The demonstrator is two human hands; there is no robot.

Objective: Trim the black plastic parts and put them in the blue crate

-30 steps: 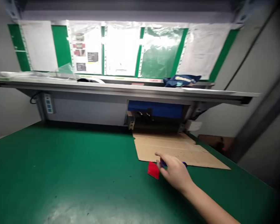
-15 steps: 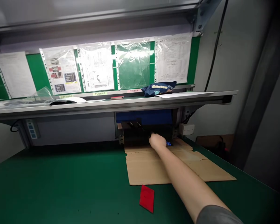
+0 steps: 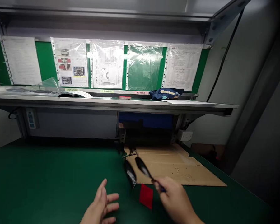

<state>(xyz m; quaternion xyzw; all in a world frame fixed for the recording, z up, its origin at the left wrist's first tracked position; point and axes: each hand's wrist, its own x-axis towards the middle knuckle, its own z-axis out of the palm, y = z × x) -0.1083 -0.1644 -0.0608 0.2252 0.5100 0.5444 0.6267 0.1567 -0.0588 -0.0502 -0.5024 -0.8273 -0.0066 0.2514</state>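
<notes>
**Gripping a blurred black two-armed tool**

Your right hand closes its fingers on it above the bench, near the cardboard sheet and red card. Your left hand stays open, empty. The shelf labels are unreadable.

Factory workshop: a green-topped workbench, with instruction sheets in plastic sleeves above it and a power strip behind it.
</notes>
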